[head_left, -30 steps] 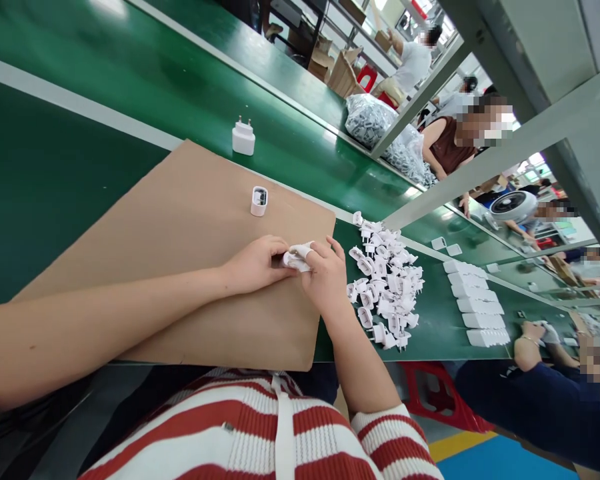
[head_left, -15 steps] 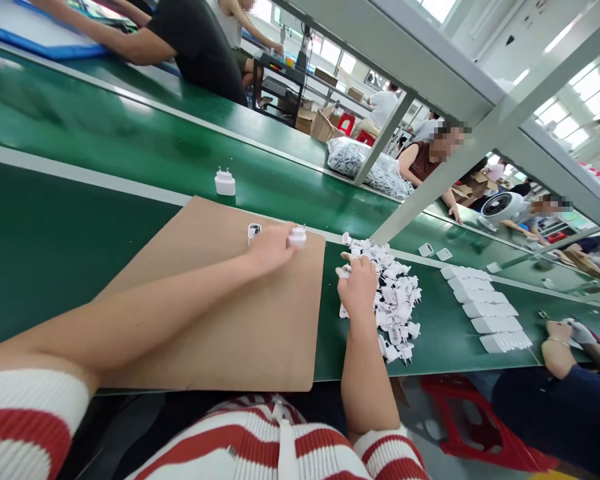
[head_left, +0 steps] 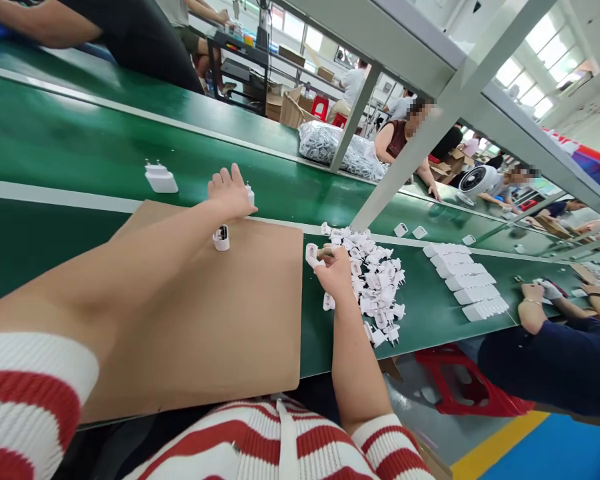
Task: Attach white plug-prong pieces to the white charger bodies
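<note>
My left hand (head_left: pixel 229 193) is over the green belt just beyond the cardboard sheet (head_left: pixel 260 300), fingers stretched out and apart. Close behind its thumb side a white plug charger (head_left: pixel 251 194) shows partly, prongs up; the hand hides the rest. On the cardboard, below that wrist, stands a white charger housing (head_left: pixel 221 239) with dark parts showing in its top. My right hand (head_left: pixel 334 268) pinches an empty-looking white plug housing (head_left: pixel 311 255) between thumb and fingers. It is at the left edge of a pile of white plug housings (head_left: pixel 380 280).
Another white charger (head_left: pixel 161 179) stands on the belt at left. Rows of white pieces (head_left: pixel 465 280) lie to the right, near a co-worker's hands (head_left: pixel 533 293). A slanted metal post (head_left: pixel 405 160) rises behind the pile. A bag of small parts (head_left: pixel 320 141) lies beyond the belt.
My left hand has moved from the cardboard to the belt and opened, leaving the charger beside it. My right hand has drawn a plug housing leftward from the pile. The view has shifted.
</note>
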